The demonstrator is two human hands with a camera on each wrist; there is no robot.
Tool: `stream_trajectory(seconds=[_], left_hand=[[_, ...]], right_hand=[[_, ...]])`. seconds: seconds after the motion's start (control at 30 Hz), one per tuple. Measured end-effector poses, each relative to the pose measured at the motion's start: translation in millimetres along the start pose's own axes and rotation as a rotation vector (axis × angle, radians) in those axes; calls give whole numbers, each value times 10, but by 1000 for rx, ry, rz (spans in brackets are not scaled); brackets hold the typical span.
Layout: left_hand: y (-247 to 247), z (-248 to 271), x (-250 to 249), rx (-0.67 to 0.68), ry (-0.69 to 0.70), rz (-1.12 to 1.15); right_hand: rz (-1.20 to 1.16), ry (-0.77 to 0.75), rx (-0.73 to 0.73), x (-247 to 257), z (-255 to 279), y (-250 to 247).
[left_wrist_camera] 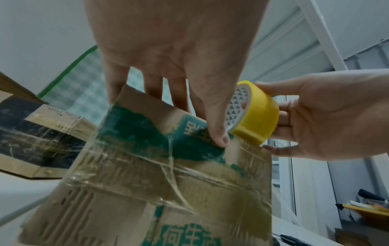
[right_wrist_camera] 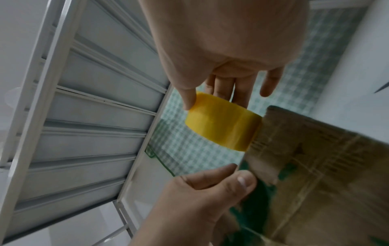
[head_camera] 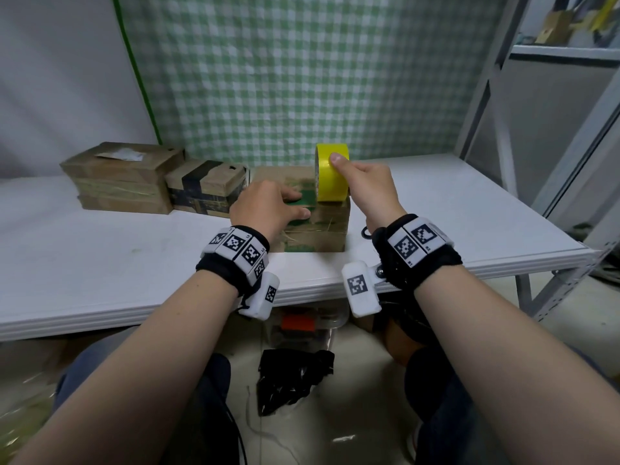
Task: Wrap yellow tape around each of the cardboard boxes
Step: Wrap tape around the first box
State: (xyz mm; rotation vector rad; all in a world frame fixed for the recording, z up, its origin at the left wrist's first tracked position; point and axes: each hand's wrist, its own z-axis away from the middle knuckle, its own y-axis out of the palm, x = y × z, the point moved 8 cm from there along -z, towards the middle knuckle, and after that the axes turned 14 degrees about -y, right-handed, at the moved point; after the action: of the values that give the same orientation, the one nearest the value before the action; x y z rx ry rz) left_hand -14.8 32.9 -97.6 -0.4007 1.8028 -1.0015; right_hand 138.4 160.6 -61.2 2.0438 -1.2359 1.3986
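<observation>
A yellow tape roll (head_camera: 330,182) stands on edge on the right end of a brown cardboard box with green print (head_camera: 322,233), at the middle of the table. My right hand (head_camera: 349,177) grips the roll (right_wrist_camera: 223,123), thumb on its outer face and fingers behind it. My left hand (head_camera: 298,204) lies flat on the box top. Its thumb (left_wrist_camera: 221,138) presses the box (left_wrist_camera: 168,174) right beside the roll (left_wrist_camera: 254,114). Two more cardboard boxes, a larger one (head_camera: 124,176) and a dark-printed one (head_camera: 208,186), sit to the left.
The white table (head_camera: 134,263) has bare surface in front of the boxes and to the right. A checked cloth (head_camera: 302,78) hangs behind. Metal shelving (head_camera: 503,129) stands at the right. A small dark loop (head_camera: 366,233) lies right of the box. A black bag (head_camera: 292,377) is on the floor.
</observation>
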Motion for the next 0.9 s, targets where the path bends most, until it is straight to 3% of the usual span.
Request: stream_trajectory(seconds=[0.3,0.6,0.9], left_hand=[[40,-88,7,7,-41,17],[30,-72,31,21,-49,87],[11,-62,29,13,-47,94]], right_hand=[[-65,13,65,-3,116,42],[-35,65,34,31,149,-88],[11,153,94,-195,388,-98]])
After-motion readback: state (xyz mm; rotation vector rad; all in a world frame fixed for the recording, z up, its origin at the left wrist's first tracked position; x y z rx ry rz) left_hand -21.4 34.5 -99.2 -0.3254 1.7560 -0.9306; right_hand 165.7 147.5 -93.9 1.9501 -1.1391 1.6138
